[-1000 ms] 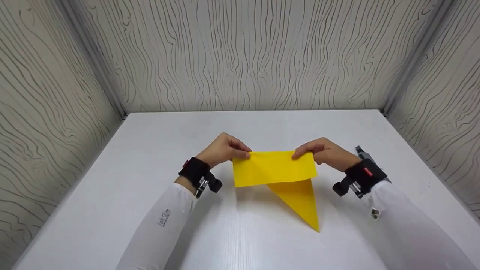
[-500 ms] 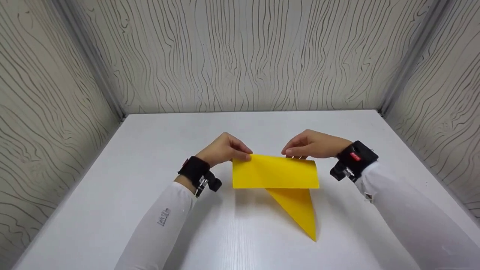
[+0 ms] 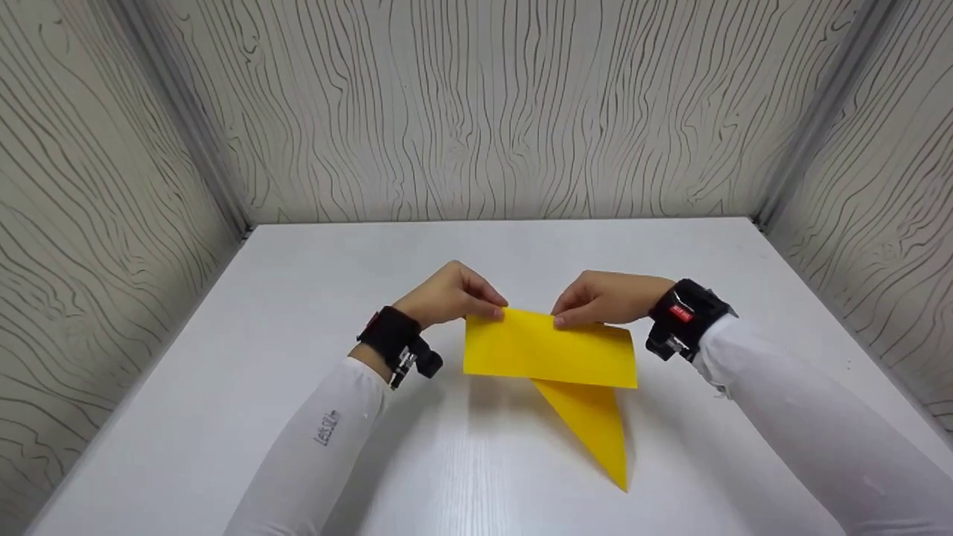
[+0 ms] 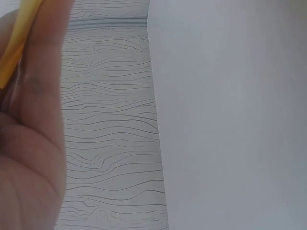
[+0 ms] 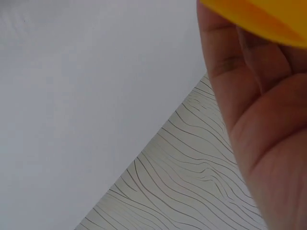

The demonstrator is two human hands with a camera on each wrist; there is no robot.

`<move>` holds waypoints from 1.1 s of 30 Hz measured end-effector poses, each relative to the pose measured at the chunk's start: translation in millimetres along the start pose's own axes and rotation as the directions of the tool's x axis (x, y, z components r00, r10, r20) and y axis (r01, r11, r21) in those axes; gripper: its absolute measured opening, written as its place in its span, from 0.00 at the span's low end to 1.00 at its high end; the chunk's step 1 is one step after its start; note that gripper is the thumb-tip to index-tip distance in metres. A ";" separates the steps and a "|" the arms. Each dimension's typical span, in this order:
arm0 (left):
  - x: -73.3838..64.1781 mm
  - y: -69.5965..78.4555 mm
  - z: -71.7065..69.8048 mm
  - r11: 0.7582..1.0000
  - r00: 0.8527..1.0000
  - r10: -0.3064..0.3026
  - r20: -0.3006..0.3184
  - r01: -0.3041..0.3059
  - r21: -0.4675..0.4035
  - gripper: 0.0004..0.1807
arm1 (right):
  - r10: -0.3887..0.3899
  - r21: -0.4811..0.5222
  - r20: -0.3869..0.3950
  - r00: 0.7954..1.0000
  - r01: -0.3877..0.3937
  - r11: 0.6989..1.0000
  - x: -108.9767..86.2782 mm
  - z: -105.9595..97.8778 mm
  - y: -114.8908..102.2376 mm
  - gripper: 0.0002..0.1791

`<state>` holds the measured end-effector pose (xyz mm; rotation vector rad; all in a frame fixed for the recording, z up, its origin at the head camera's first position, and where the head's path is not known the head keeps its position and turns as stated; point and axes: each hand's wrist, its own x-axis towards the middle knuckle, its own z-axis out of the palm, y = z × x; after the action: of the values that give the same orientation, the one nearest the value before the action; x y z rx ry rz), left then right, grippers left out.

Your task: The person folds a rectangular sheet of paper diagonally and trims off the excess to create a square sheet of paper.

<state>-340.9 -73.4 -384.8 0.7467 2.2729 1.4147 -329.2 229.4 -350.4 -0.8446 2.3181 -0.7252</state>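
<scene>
A sheet of yellow paper (image 3: 551,350) is held up above the white table, its upper part a folded rectangular band and a pointed triangular flap (image 3: 592,428) hanging below on the right. My left hand (image 3: 450,294) pinches the top edge near its left corner, thumb in front. Around the middle of that same edge, my right hand (image 3: 607,298) pinches the paper between thumb and fingers. In the left wrist view a strip of the yellow paper (image 4: 19,43) shows between the fingers. The right wrist view has the paper (image 5: 268,21) across the fingers at the top.
The white table (image 3: 335,268) runs back to a wood-grain patterned wall (image 3: 476,112). Similar side walls (image 3: 82,223) stand left and right, with grey metal posts at the corners. Each wrist wears a black strap (image 3: 685,313) with a small camera.
My right hand has let go near the paper's right end, moved left and pinched the top edge again closer to the middle. The paper's right side has sunk lower. My left hand keeps its pinch.
</scene>
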 end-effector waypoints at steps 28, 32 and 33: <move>7.2 27.5 15.1 0.906 0.990 -0.073 0.120 0.015 0.423 0.07 | 0.031 -0.068 -0.100 0.995 -0.038 0.997 17.9 22.1 1.6 0.10; 12.1 38.3 21.4 0.837 0.986 -0.100 0.131 0.012 0.547 0.06 | 0.017 -0.085 -0.109 0.994 -0.026 0.996 18.8 22.8 -0.5 0.09; 13.1 40.4 22.6 0.823 0.986 -0.101 0.136 0.006 0.568 0.07 | 0.009 -0.089 -0.109 0.994 -0.019 0.996 19.3 23.0 -1.1 0.09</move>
<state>-328.9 -34.9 -358.6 0.9153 2.5735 0.6006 -326.1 208.5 -371.8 -0.8467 2.4676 -0.6803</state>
